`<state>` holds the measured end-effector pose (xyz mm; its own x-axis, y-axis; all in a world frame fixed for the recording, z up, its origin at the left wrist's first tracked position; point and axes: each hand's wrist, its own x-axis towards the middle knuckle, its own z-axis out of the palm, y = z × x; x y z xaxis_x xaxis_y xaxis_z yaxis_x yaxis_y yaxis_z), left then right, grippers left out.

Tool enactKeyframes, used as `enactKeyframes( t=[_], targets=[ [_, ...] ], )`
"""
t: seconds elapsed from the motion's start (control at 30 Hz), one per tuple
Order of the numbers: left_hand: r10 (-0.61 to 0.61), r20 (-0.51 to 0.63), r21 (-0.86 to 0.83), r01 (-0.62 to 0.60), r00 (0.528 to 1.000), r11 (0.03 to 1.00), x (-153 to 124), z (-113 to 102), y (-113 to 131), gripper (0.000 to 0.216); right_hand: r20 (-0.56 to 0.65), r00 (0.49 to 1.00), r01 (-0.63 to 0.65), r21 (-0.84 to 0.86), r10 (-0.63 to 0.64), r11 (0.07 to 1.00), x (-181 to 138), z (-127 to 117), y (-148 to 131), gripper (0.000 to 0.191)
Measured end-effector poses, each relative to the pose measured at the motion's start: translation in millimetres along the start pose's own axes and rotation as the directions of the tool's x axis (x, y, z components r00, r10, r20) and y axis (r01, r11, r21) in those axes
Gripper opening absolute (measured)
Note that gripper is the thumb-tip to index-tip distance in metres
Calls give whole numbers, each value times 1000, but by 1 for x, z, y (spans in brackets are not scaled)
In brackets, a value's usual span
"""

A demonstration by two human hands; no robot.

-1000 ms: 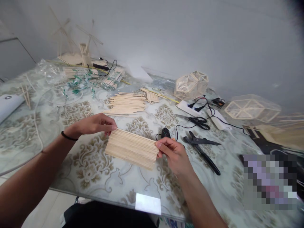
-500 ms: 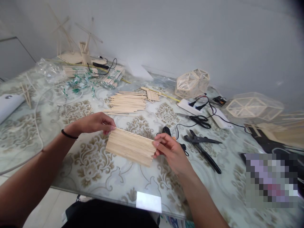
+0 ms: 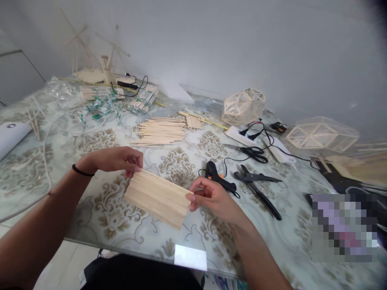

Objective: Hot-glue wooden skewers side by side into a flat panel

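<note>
Between my hands is a flat panel of thin wooden sticks (image 3: 157,197) laid side by side, tilted with its lower edge toward me. My left hand (image 3: 127,161) pinches its upper left corner, and a dark band circles that wrist. At the upper right corner my right hand (image 3: 205,195) grips the panel between thumb and fingers. Just beyond the right hand lies a black glue gun (image 3: 216,175). A pile of loose wooden sticks (image 3: 161,130) rests farther back on the patterned table (image 3: 145,237).
To the right lie black-handled scissors (image 3: 254,153) and large black cutters (image 3: 260,189). A power strip (image 3: 240,136) with plugged cables sits behind them. Faceted stick frames (image 3: 243,106) stand at the back. Packs of sticks (image 3: 143,99) and plastic bags (image 3: 63,92) are at back left.
Both hands have moved the stick panel toward me and slightly left, and its face has tilted. More of the glue gun now shows beyond my right hand.
</note>
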<state>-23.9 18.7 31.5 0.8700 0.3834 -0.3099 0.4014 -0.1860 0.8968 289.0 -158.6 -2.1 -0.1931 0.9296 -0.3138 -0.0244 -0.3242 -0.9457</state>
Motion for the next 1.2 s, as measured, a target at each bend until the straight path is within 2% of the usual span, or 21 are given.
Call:
enactKeyframes(
  t=[0.07,0.17,0.27,0.4,0.5,0.57,0.6,0.7,0.77,0.87,1.03,1.1,1.2],
  targets=[
    [-51,72,12,51,996,999,-4,-2,1,25,90,994,-68,1,67,998,-2,1,-1,36],
    [-106,108,-4,107,989,994,-6,-3,0,22,131,987,-94,22,91,995,-2,-1,2,37],
    [-136,117,3,137,984,991,-3,-2,-4,19,78,995,-51,-60,56,997,0,-6,5,34],
    [-192,136,71,184,972,980,0,5,-4,20,-59,997,32,-357,-57,933,0,-7,7,26],
    [-162,12,304,151,987,941,0,16,3,16,-73,985,83,-597,-156,798,-6,2,7,32],
    [-84,-97,483,120,992,867,-3,24,8,15,-46,978,111,-708,-202,698,-13,12,9,47],
    [-57,-115,527,110,992,843,-4,28,10,16,-31,975,125,-740,-219,661,-18,18,12,56],
    [19,-187,544,88,982,834,-12,40,10,17,-15,970,136,-789,-241,598,-30,32,23,77],
    [60,-246,540,86,967,837,-17,48,7,31,-50,966,110,-805,-252,582,-36,37,30,81],
    [98,-331,543,104,939,833,-23,65,0,41,-88,952,105,-807,-295,582,-39,37,38,66],
    [139,-509,529,181,850,829,-24,91,-16,32,-119,896,170,-799,-428,577,-28,37,42,30],
    [142,-521,530,189,842,826,-23,95,-19,28,-146,872,173,-800,-466,574,-21,38,41,23],
    [139,-500,532,176,855,828,-21,95,-20,24,-167,859,174,-792,-483,585,-15,41,40,20]
  ],
)
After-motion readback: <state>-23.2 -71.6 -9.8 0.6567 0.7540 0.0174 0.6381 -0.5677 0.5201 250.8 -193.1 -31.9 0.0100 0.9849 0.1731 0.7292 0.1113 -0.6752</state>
